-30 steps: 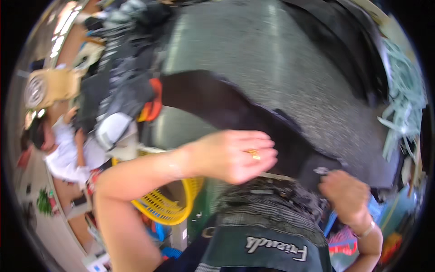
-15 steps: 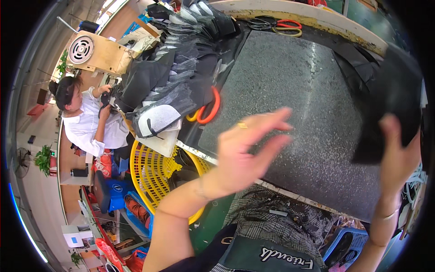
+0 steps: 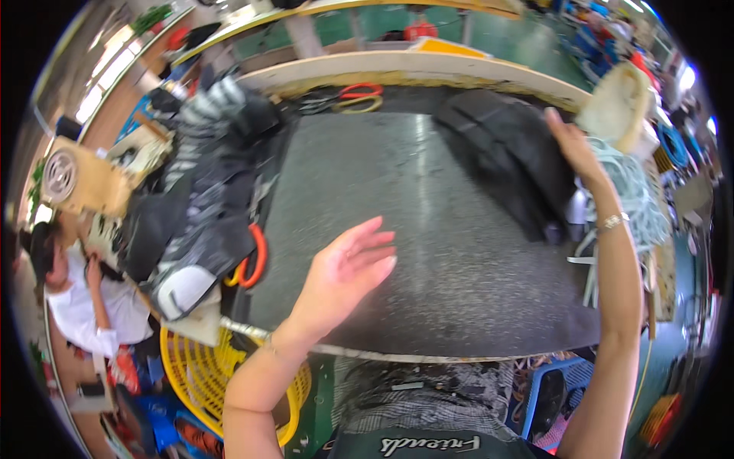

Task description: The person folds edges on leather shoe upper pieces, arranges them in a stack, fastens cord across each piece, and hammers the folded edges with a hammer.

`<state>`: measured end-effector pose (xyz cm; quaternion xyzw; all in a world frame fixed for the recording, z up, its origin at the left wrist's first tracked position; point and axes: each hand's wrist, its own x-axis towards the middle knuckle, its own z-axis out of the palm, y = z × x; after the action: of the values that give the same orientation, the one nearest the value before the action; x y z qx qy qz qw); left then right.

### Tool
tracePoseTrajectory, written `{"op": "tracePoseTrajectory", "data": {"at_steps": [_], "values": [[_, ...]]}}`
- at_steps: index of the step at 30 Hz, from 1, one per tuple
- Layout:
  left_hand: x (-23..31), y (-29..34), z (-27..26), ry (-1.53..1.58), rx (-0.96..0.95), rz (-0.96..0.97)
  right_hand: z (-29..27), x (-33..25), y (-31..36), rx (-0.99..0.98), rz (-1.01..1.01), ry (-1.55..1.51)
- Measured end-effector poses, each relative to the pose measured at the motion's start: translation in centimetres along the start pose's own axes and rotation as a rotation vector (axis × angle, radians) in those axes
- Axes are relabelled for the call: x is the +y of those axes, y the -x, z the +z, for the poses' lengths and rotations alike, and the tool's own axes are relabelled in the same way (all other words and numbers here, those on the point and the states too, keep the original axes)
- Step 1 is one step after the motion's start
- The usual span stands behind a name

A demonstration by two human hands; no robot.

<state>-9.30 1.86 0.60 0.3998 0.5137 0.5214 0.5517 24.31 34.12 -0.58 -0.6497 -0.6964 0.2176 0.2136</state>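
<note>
A grey speckled work table (image 3: 428,229) lies in front of me. My left hand (image 3: 344,271) hovers over its near left part, fingers spread, holding nothing. My right hand (image 3: 572,145) reaches to the far right and rests on a pile of black fabric pieces (image 3: 508,161) stacked at the table's right side. I wear a bracelet on the right wrist.
A heap of black and grey fabric pieces (image 3: 202,191) covers the table's left side, with orange-handled scissors (image 3: 254,256) beside it. More scissors (image 3: 355,96) lie at the far edge. A yellow basket (image 3: 191,367) stands below left. Another person (image 3: 84,298) sits at the left. Pale cord (image 3: 634,199) piles at the right.
My right hand has carried the black fabric piece to the far right and laid it on the pile. My left hand has let go and dropped toward the table's near left.
</note>
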Motion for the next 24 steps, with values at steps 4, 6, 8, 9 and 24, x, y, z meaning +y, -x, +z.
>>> {"op": "tracePoseTrajectory", "data": {"at_steps": [4,6,8,9,24], "values": [[-1.6,-9.9,5.7,0.224,-0.165,-0.221,3.0,-4.2,4.5,0.047,-0.062,-0.143],[-1.6,-13.5,8.1,0.256,-0.167,-0.26,1.3,-6.5,6.8,-0.164,-0.079,-0.262],[-1.3,-15.5,9.6,0.324,-0.305,-0.176,2.0,-6.2,7.3,-0.156,-0.199,-0.177],[-1.8,-16.1,10.3,0.29,-0.231,-0.178,2.3,-5.5,7.2,-0.219,-0.162,-0.157],[-0.1,-11.9,8.8,0.434,0.011,-0.046,2.0,-6.0,12.7,-0.39,-0.478,-0.469]]}}
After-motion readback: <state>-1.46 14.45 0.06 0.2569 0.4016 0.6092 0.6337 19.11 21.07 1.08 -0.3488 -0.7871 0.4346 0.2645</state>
